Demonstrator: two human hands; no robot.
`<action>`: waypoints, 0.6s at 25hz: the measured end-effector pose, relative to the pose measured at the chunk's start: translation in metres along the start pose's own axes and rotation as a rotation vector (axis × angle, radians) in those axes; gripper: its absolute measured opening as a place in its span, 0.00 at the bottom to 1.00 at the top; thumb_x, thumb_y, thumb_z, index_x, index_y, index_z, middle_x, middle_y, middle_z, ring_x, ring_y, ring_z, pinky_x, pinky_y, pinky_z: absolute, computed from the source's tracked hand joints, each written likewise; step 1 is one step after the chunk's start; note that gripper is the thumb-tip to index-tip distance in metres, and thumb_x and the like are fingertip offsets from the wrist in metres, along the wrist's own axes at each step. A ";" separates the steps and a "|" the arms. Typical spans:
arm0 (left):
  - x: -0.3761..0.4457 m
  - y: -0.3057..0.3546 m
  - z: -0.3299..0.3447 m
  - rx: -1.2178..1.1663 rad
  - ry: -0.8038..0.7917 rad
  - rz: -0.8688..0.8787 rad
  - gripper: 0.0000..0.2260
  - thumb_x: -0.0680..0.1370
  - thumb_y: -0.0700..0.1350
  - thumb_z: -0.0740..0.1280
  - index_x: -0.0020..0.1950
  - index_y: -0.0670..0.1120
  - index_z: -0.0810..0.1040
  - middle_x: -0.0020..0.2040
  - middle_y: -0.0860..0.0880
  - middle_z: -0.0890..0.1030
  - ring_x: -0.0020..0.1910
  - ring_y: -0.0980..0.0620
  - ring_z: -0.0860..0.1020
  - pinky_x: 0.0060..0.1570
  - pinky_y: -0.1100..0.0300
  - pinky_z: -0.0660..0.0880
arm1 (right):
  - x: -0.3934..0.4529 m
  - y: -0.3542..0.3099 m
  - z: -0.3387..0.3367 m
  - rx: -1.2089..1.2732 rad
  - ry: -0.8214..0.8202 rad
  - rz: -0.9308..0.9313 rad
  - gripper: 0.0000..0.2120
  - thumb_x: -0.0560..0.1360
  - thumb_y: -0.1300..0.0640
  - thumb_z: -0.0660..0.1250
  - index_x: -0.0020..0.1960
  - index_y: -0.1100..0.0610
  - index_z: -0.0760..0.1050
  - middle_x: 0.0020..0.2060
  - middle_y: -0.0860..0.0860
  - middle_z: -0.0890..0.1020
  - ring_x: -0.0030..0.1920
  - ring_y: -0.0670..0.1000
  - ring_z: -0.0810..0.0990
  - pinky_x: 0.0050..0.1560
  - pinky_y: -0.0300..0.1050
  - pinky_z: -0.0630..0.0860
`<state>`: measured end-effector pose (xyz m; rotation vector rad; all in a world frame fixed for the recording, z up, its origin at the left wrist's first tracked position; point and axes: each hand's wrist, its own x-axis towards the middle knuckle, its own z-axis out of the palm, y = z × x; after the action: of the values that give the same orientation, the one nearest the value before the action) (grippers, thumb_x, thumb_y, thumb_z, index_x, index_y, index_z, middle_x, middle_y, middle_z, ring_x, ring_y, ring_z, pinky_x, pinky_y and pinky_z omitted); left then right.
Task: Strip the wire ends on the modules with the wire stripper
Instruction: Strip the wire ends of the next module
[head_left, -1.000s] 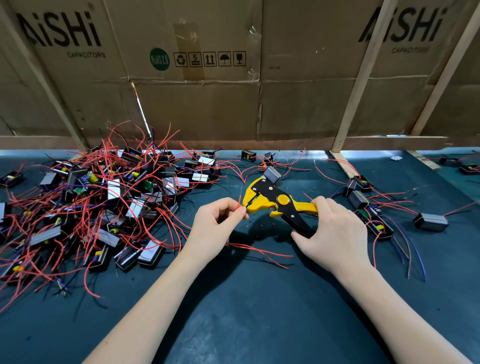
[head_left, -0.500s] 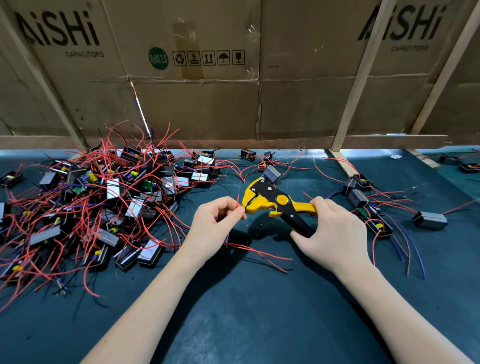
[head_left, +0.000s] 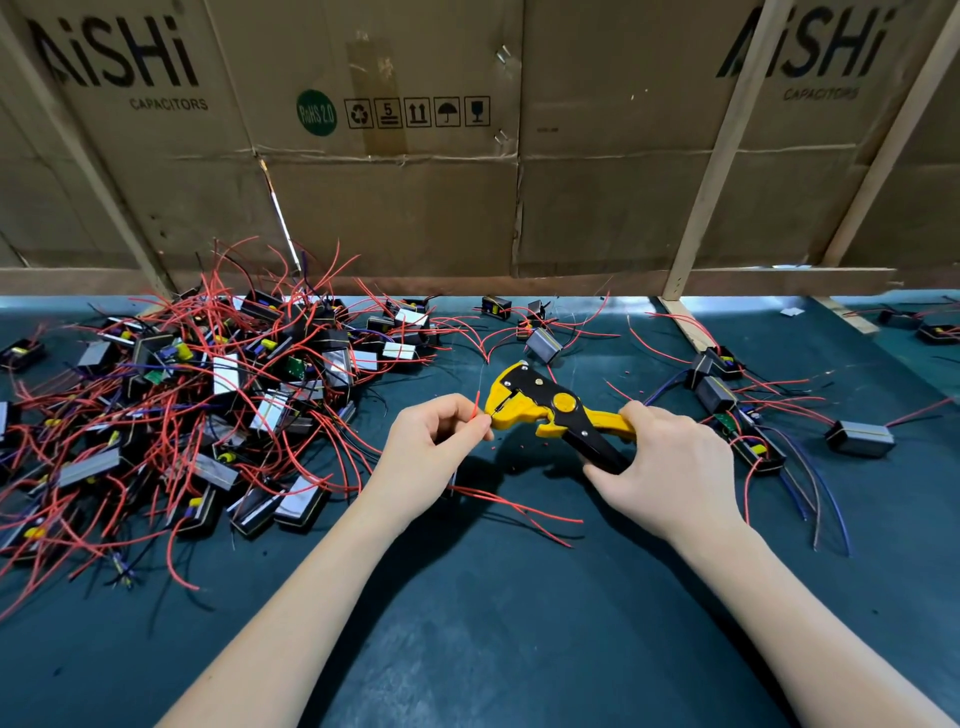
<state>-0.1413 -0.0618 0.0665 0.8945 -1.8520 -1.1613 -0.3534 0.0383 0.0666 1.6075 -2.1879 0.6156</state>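
My right hand (head_left: 662, 467) grips the handles of a yellow and black wire stripper (head_left: 550, 410), whose jaws point left. My left hand (head_left: 434, 441) pinches a thin red wire (head_left: 476, 404) right at the jaw tips; the wire end stands up just left of the jaws. More red wires (head_left: 514, 506) trail out on the mat from under my left hand. The module they belong to is hidden beneath that hand.
A large tangled pile of black modules with red wires (head_left: 197, 405) covers the left of the dark green mat (head_left: 493, 623). A few modules (head_left: 860, 439) lie at the right, one (head_left: 543, 344) behind the stripper. Cardboard sheets (head_left: 415, 208) and wooden slats (head_left: 711, 171) wall the back.
The stripper and both hands stayed almost in place. The red wire end now stands slightly clear of the jaws, just left of them.
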 end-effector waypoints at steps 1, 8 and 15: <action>0.000 0.000 0.000 0.006 0.000 -0.002 0.10 0.79 0.43 0.67 0.38 0.49 0.80 0.37 0.33 0.74 0.32 0.52 0.66 0.32 0.68 0.64 | 0.000 -0.001 0.000 -0.016 0.005 -0.003 0.21 0.61 0.41 0.75 0.40 0.56 0.73 0.32 0.51 0.78 0.36 0.60 0.79 0.34 0.44 0.60; -0.001 0.002 -0.001 0.002 -0.002 -0.018 0.11 0.79 0.44 0.68 0.37 0.51 0.81 0.37 0.33 0.75 0.33 0.52 0.67 0.33 0.68 0.65 | -0.004 -0.006 0.002 -0.099 0.023 0.000 0.21 0.58 0.43 0.79 0.32 0.57 0.74 0.25 0.54 0.77 0.28 0.60 0.78 0.31 0.41 0.58; 0.000 0.002 0.000 -0.007 0.008 -0.041 0.11 0.79 0.43 0.67 0.37 0.49 0.80 0.32 0.43 0.72 0.33 0.52 0.65 0.33 0.65 0.63 | -0.003 -0.004 0.002 -0.041 0.043 0.062 0.24 0.62 0.38 0.74 0.45 0.55 0.74 0.36 0.49 0.78 0.39 0.57 0.80 0.33 0.43 0.61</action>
<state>-0.1414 -0.0614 0.0685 0.9358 -1.8299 -1.1860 -0.3486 0.0382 0.0641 1.4965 -2.2121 0.6130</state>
